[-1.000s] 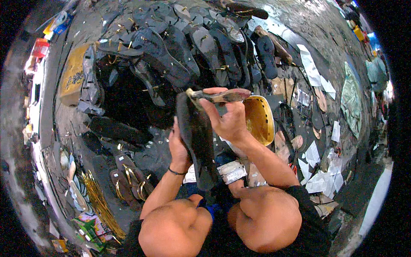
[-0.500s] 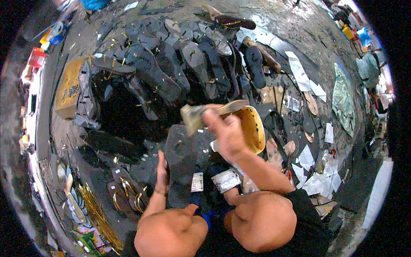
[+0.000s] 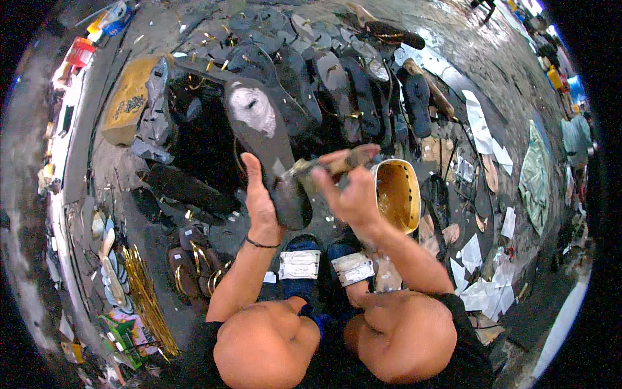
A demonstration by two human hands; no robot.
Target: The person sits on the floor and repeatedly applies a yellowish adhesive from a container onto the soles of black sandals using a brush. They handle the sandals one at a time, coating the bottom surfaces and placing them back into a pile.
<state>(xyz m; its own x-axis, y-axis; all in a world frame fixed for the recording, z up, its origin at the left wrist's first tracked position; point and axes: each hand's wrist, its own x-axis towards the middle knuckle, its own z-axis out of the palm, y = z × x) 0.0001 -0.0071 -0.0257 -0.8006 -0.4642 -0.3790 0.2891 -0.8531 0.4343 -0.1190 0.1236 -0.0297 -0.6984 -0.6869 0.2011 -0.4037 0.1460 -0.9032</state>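
Observation:
My left hand holds a long dark shoe sole by its near end, thumb along the left edge and the other fingers hidden beneath. A whitish, wet-looking patch covers its far part, and a smaller pale smear shows lower down. In my right hand is a brush with a wooden handle; both are blurred. The brush head overlaps the right edge of the sole, but whether it touches I cannot tell. Just right of this hand stands a yellowish tub, stained inside.
Rows of dark sandals and soles lie beyond my hands. A yellowish block stands at left, and thin golden strips lie near left. White paper scraps litter the right, by a greenish plastic sheet.
The sole has moved away from my knees and tilted, bringing the whitish patch into view. My right hand has shifted slightly right and down with the brush, over the near part of the sole.

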